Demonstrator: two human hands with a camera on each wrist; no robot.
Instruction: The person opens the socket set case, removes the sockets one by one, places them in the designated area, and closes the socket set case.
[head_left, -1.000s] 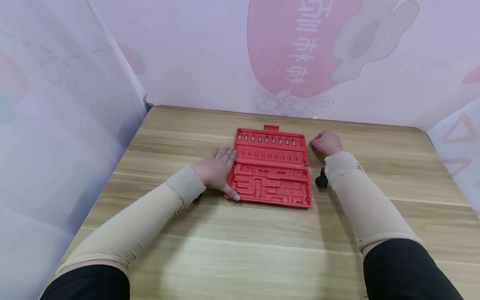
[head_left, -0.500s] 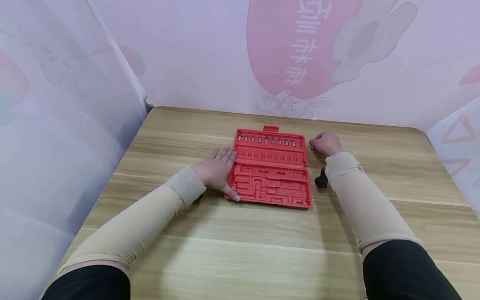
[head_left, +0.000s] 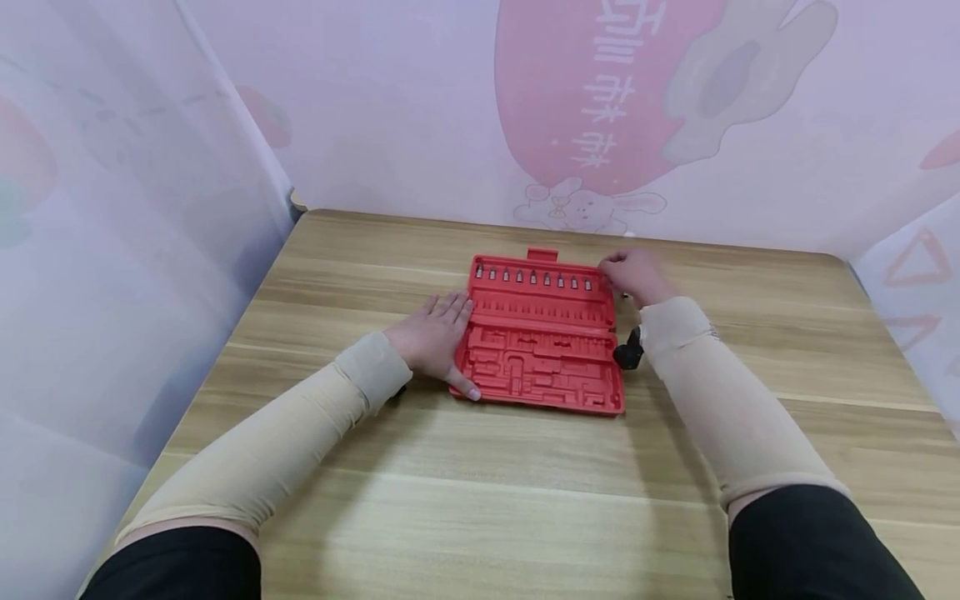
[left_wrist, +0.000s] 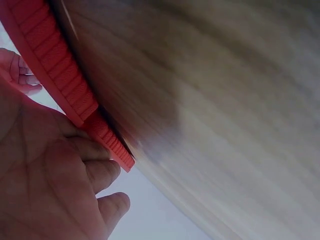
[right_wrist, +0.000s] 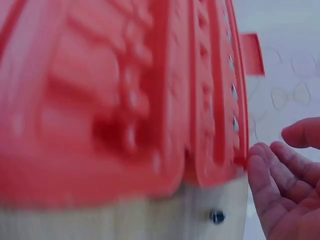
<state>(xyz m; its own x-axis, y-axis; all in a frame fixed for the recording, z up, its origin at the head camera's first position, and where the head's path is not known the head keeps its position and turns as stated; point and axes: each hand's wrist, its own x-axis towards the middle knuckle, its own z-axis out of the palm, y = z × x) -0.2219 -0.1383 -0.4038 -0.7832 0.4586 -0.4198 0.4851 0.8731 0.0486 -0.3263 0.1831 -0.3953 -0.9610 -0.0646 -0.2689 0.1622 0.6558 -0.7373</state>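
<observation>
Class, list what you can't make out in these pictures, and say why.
Head view: part of the left edge of the red case, covered by the left hand.
Head view: tip shapes of the metal bits, too small.
Right wrist view: nearer recesses, blurred.
Right wrist view: part of the right hand, cut off by the right edge.

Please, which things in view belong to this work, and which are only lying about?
Probably the work: open red plastic case; small silvery metal bits inside; small dark metal piece beside it.
Only surroundings: wood-grain table; pale printed backdrop.
</observation>
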